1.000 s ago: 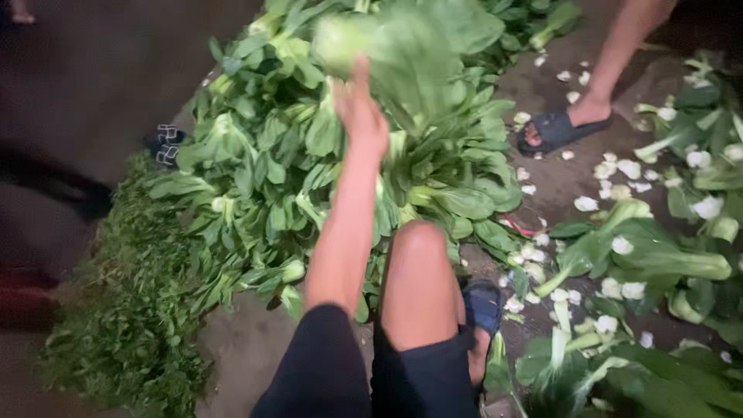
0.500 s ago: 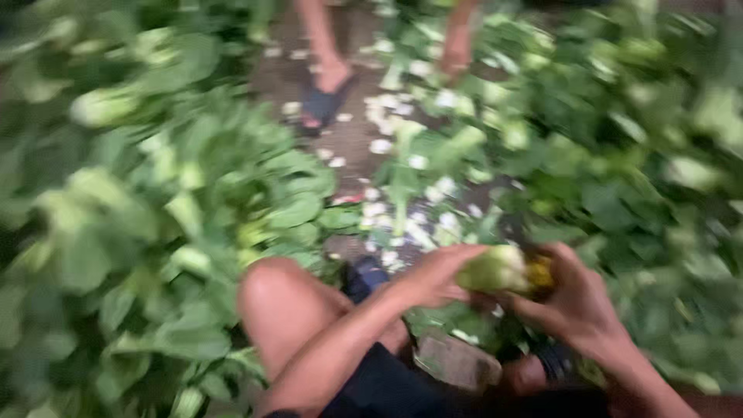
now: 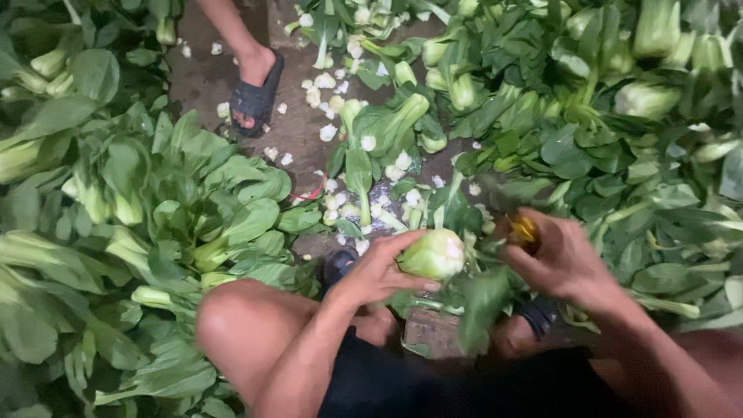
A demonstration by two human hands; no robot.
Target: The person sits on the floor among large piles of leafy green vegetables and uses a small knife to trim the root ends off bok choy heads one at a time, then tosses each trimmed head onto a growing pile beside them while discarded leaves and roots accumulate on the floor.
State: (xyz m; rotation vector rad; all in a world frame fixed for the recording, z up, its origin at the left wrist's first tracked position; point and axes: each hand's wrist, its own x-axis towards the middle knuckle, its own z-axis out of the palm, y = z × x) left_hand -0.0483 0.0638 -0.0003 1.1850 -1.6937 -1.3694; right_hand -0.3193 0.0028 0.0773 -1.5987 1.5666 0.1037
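The left hand [image 3: 379,275] was cupped around the pale base of a bok choy [image 3: 435,254], fingers curled under it and thumb over the top, with the leaves hanging down toward the knees. The right hand [image 3: 561,263] sat just right of that bok choy, closed narrowly around a small yellow-handled tool [image 3: 525,230], probably a knife; its blade was hidden, so whether it touched the stem I could not tell. The bok choy was held in the air between the two hands, above a flat block [image 3: 433,331] on the ground.

Judging by how things lay, the trimming was well under way but far from finished. White stem scraps [image 3: 340,205] were scattered over the bare ground just beyond the bok choy, which suggested many heads already cut. A large pile [image 3: 155,217] of leafy heads spread to the left of the bok choy, and another heap [image 3: 611,116] rose to its right and beyond; which was trimmed and which was waiting I could not tell. The head in hand looked not yet set down.

Farther beyond the bok choy, another person's foot in a dark sandal [image 3: 251,97] stood on the ground among the scraps
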